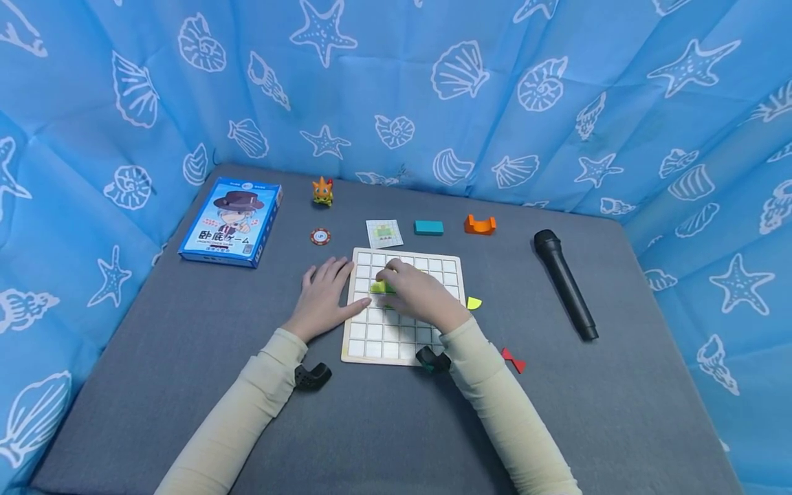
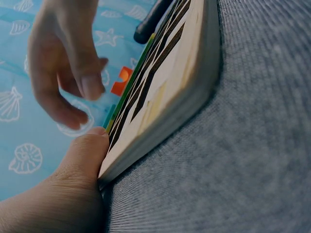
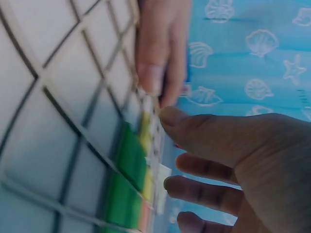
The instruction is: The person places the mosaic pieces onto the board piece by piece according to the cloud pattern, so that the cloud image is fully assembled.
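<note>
A wooden board with a grid of white squares (image 1: 374,333) lies on the table. My left hand (image 1: 324,295) rests at its left edge, fingers spread and thumb on the board; in the left wrist view that thumb (image 2: 85,155) touches the rim. Above the upper middle of the grid, my right hand (image 1: 421,295) hovers with fingers bent. Its thumb (image 3: 199,133) and fingers stand apart with nothing between them in the right wrist view. Yellow-green pieces (image 1: 378,287) sit under it on the grid, partly hidden. A green piece (image 3: 124,179) lies there too.
Beyond the board are a patterned card (image 1: 384,234), a teal block (image 1: 429,227), an orange notched block (image 1: 480,225), a poker chip (image 1: 320,236) and a small figurine (image 1: 322,192). A blue game box (image 1: 230,221) stands left. Rightward lie a yellow piece (image 1: 474,303), red bow-shaped piece (image 1: 513,360) and microphone (image 1: 566,284).
</note>
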The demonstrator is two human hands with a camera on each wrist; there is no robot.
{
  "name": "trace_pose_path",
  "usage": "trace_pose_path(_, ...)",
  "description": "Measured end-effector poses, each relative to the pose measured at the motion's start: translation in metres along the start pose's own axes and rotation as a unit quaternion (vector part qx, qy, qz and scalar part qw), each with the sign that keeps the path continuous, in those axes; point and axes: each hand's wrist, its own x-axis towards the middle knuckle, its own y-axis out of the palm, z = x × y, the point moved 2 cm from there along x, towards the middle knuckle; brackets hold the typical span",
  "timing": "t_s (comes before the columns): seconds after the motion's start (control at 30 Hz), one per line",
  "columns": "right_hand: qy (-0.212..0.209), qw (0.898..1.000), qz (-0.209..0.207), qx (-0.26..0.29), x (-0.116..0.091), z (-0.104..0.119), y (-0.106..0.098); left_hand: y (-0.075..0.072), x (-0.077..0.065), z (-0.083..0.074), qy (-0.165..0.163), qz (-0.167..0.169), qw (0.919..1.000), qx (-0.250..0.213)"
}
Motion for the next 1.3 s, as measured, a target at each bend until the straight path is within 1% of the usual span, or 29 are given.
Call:
trace_pose_path(0.17,0.002,1.000,-0.026,0.009,-0.020,-0.010,-0.017,0.000,0.001,0.000,-0.002,-0.004,1.0000,-0.003)
trace_pose_path(0.3,0.032,0.999,-0.023,0.020,-0.040,-0.028,-0.026,0.001,0.001,0.001,0.000,-0.004,1.0000,-0.002)
trace_pose_path(0.43,0.082,0.996,-0.016,0.042,-0.060,-0.049,-0.032,0.001,0.001,0.001,0.001,-0.006,1.0000,-0.001)
trace_pose_path(0.53,0.111,0.992,-0.016,0.058,-0.074,-0.065,-0.033,0.001,0.001,0.001,0.002,-0.006,1.0000,-0.003)
trace_pose_path(0.73,0.142,0.987,0.007,0.076,-0.095,-0.091,-0.026,0.002,0.001,0.002,-0.001,0.005,1.0000,-0.005)
trace_pose_path(0.87,0.157,0.985,0.021,0.073,-0.101,-0.100,-0.020,0.003,0.001,0.004,0.000,0.003,1.0000,-0.005)
trace_pose_path(1.03,0.167,0.983,0.039,0.062,-0.102,-0.104,-0.009,0.002,0.001,0.005,0.001,0.004,1.0000,0.000)
trace_pose_path(1.17,0.176,0.982,0.041,0.054,-0.100,-0.106,-0.004,0.003,0.001,0.004,0.001,0.004,1.0000,0.000)
trace_pose_path(1.3,0.184,0.981,0.039,0.057,-0.101,-0.108,-0.003,0.003,0.001,0.004,0.000,0.005,1.0000,-0.003)
